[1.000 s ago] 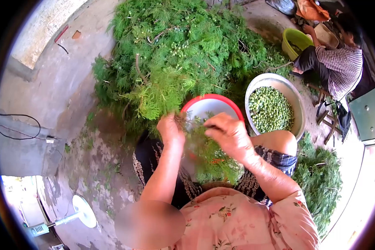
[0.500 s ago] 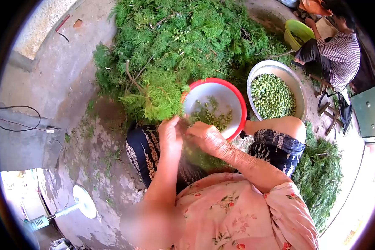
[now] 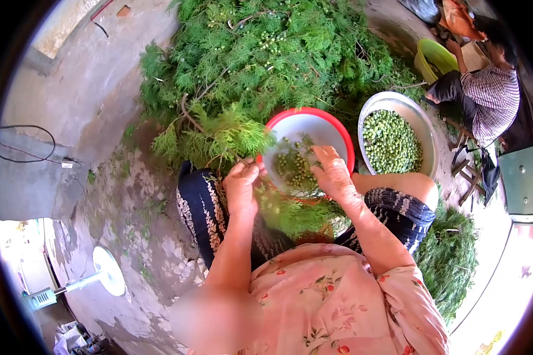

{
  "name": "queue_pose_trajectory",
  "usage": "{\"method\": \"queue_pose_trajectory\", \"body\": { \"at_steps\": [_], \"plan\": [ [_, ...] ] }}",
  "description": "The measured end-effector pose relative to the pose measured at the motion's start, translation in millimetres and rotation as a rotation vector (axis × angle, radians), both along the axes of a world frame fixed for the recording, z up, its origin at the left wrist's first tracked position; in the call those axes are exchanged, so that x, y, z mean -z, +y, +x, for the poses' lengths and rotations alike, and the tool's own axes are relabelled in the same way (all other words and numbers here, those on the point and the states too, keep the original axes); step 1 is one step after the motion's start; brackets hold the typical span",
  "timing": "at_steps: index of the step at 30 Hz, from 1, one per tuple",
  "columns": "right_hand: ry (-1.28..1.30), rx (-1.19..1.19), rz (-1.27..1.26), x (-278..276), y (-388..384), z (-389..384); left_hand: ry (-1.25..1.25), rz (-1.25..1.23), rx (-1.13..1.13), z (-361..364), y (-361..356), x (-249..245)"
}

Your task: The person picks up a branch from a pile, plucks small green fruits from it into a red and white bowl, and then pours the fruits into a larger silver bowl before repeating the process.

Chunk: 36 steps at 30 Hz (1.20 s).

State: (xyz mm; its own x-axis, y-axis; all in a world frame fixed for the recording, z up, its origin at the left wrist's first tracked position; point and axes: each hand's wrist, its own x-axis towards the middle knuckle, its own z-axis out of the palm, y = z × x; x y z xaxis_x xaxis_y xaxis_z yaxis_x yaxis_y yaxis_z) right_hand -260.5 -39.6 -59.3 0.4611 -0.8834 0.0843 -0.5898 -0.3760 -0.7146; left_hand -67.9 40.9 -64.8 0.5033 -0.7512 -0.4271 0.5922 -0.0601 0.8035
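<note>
My left hand is closed around the stem of a leafy evergreen branch, whose bright green sprays reach up and over the left side of the red-rimmed basin. My right hand is over the basin's right side, thumb and fingers apart, with nothing visible between them. Inside the white basin with its red rim lie small green berries and a few leaf bits. More sprigs hang below the basin, between my knees.
A big heap of cut evergreen branches spreads ahead. Right of the basin stands a metal bowl of green berries. Another person sits at far right by a yellow-green tub. A white fan stands at left.
My right hand has moved away from my left, rightward over the basin, and its fingers have parted. My left hand keeps the branch. The view has shifted slightly.
</note>
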Motion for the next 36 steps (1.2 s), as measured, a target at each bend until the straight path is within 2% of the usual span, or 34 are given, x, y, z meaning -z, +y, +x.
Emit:
{"method": "queue_pose_trajectory", "body": {
  "at_steps": [1, 4, 6, 7, 10, 11, 14, 15, 17, 20, 22, 25, 28, 29, 33, 34, 36],
  "plan": [
    [-0.022, -0.082, -0.06, -8, 1, -1, -0.024, -0.001, -0.001, -2, 0, 2],
    [-0.022, -0.306, 0.029, -40, 22, 14, -0.054, -0.008, 0.004, -9, -2, 6],
    [-0.17, -0.333, 0.027, -46, 43, 25, -0.06, 0.02, 0.017, -12, -3, 3],
    [-0.139, -0.304, -0.008, -41, 51, 31, -0.094, 0.0, 0.038, -12, -3, 10],
    [-0.158, -0.278, 0.168, -31, 60, 34, -0.066, -0.058, 0.068, -11, 0, 19],
    [-0.257, -0.247, 0.22, -24, 60, 35, -0.034, -0.085, -0.007, -13, 0, 29],
    [-0.417, -0.201, 0.761, -29, 51, 30, 0.032, -0.108, 0.044, -19, 2, 3],
    [-0.482, -0.129, 0.885, -21, 49, 30, -0.016, -0.063, 0.039, -19, 1, 8],
    [-0.61, -0.139, 0.856, 1, 47, 28, -0.115, -0.081, 0.012, -20, -4, 17],
    [-0.638, -0.162, 0.845, 3, 45, 24, -0.264, -0.041, -0.024, -23, -5, 18],
    [-0.726, 0.015, 1.092, -4, 49, 28, -0.346, -0.051, -0.002, -24, -5, 16],
    [-0.612, -0.069, 0.792, -10, 51, 32, -0.342, -0.056, 0.067, -25, -4, 12],
    [-0.385, -0.183, 0.185, -11, 51, 38, -0.361, 0.015, 0.113, -26, -5, 18],
    [-0.313, -0.153, 0.223, -10, 52, 38, -0.339, 0.001, 0.112, -26, -5, 20],
    [-0.665, 0.087, 0.96, -3, 46, 42, -0.097, 0.074, 0.109, -23, -6, 16],
    [-0.661, 0.082, 0.982, -1, 46, 40, -0.021, 0.115, 0.122, -23, -5, 8],
    [-0.653, 0.074, 1.025, 5, 46, 36, -0.195, 0.103, 0.083, -28, -7, 7]
  ]
}}
